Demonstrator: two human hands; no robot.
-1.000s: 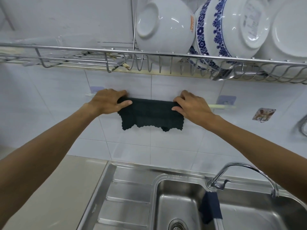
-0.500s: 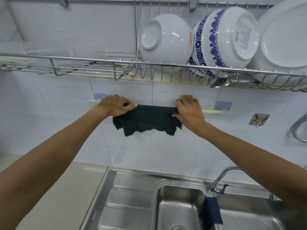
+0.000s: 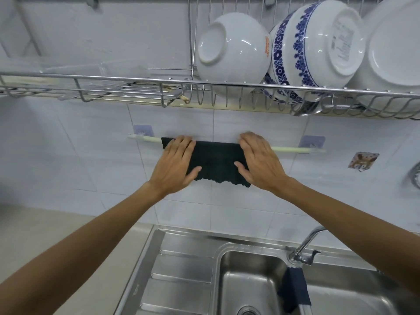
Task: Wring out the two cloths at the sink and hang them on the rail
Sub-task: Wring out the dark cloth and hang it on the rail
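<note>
A dark green cloth (image 3: 214,160) hangs over the pale rail (image 3: 288,149) on the tiled wall. My left hand (image 3: 176,164) lies flat on the cloth's left part, fingers spread, thumb on the fabric. My right hand (image 3: 259,160) lies flat on its right part in the same way. A second cloth, dark blue (image 3: 294,289), is draped over the divider of the steel sink (image 3: 181,269) below the tap (image 3: 304,248).
A wire dish rack (image 3: 136,87) runs just above the rail, holding white bowls (image 3: 231,51) and a blue-patterned bowl (image 3: 313,42). Adhesive hooks (image 3: 363,159) stick to the tiles at the right. A beige counter (image 3: 45,235) lies left of the sink.
Both hands have gone from gripping the cloth's top corners at the rail to lying flat and spread on its front face. The view has tilted up slightly.
</note>
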